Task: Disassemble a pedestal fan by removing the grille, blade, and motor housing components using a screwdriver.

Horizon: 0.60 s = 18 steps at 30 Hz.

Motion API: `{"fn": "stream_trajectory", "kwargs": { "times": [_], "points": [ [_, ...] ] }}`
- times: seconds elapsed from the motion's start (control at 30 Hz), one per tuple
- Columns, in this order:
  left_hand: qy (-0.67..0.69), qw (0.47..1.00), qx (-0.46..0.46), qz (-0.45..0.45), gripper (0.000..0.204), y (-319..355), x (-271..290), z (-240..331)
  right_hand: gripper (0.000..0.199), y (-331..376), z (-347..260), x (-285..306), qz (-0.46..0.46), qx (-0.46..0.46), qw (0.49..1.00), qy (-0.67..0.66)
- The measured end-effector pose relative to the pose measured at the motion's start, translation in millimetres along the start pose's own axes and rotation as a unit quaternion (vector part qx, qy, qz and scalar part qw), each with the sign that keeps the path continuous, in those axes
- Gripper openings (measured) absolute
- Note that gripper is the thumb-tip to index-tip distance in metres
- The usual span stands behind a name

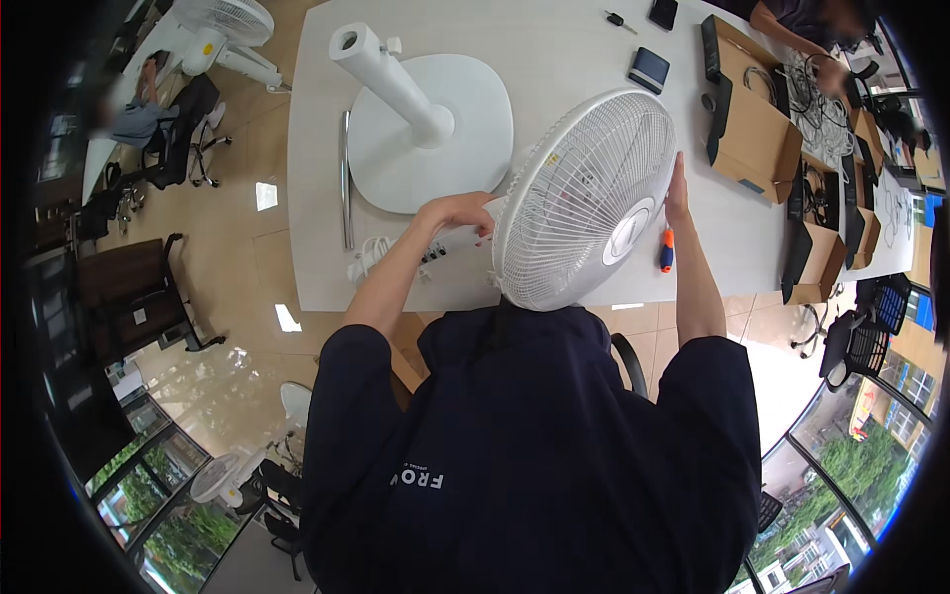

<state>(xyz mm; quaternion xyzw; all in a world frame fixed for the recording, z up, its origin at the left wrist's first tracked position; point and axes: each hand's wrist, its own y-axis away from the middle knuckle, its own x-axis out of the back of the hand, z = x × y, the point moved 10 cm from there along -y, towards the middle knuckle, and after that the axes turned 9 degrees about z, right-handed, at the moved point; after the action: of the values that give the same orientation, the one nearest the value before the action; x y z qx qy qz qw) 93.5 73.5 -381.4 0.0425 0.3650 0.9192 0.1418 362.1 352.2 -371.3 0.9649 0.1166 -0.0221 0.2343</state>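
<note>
A white fan head (584,203) with a round wire cage leans at the table's near edge, its front turned toward the right. My left hand (457,212) is at the back of the cage, its fingers bent around a white part there; their tips are partly hidden. Against the right rim of the cage lies my right hand (677,191), fingers straight and seen edge-on. Beyond my left hand, a white fan base (475,99) bears a slanting hollow post (391,84). An orange-and-blue screwdriver handle (667,250) lies beside my right wrist.
Left of the base lies a metal tube (347,178), with a white coiled cord (368,255) nearer me. A dark wallet-like object (648,69) and keys (620,21) are at the back. Open cardboard boxes (757,148) and tangled cables (819,114) fill the right, near another person's arm (787,35).
</note>
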Motion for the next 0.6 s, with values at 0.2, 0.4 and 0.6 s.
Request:
{"fn": "stream_trajectory", "kwargs": {
  "times": [0.2, 0.4, 0.6],
  "points": [
    [-0.134, 0.991, 0.028, 0.005, 0.027, -9.0, 3.8, 11.8, 0.067, 1.8, 25.5, 17.4, -0.020, -0.004, 0.996, -0.090],
    [-0.144, 0.988, 0.056, 0.007, 0.028, -30.0, 12.0, -21.2, 0.068, 6.6, 38.1, 39.7, 0.068, -0.011, 0.994, -0.084],
    [-0.112, 0.989, 0.101, 0.006, 0.037, -54.7, 20.9, -60.5, 0.070, 11.1, 38.1, 32.3, 0.046, -0.025, 0.995, -0.087]
  ]
}}
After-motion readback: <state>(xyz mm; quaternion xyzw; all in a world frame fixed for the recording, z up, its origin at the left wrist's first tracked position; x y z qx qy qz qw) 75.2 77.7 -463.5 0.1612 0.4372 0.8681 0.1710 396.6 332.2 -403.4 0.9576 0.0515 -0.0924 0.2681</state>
